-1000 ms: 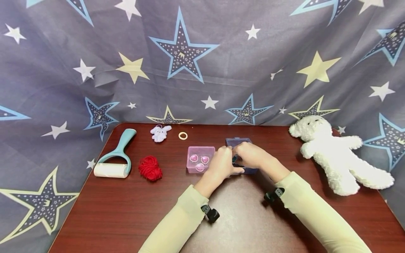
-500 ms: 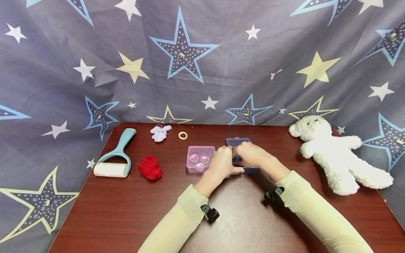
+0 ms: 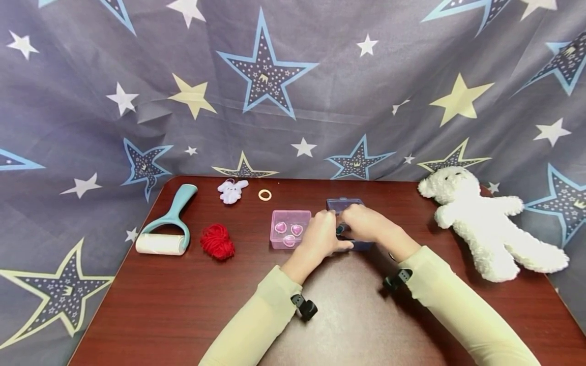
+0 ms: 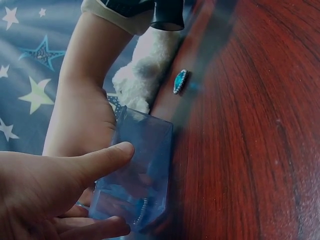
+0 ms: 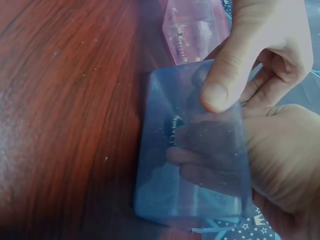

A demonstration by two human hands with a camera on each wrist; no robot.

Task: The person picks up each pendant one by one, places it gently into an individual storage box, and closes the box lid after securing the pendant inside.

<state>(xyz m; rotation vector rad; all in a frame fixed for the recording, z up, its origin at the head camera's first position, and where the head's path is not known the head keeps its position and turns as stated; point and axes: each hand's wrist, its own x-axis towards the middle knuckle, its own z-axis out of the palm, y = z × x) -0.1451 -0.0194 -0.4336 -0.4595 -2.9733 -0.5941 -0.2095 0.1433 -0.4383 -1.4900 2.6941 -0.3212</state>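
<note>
Little has changed across the last second: both hands stay clustered over the blue box at mid-counter, and the scene around them holds its place. The left hand grips the box, thumb laid across its clear wall and fingers curled under the near edge, as the left wrist view shows. The right hand holds it from the other side, fingers showing through the tinted plastic beneath the lid or wall; whether the lid is lifting or closing cannot be told. Compared with the earlier frames, the hands sit in almost the same spot, only a slight settling of the fingers; the box has not travelled. That reads as fine work on the box itself, not a carry. A small teal gem lies loose on the counter just beyond the box. The pink box, just left of the hands, holds three pink hearts and is untouched. The red yarn, lint roller, small plush, ring and white bear lie as before.
</note>
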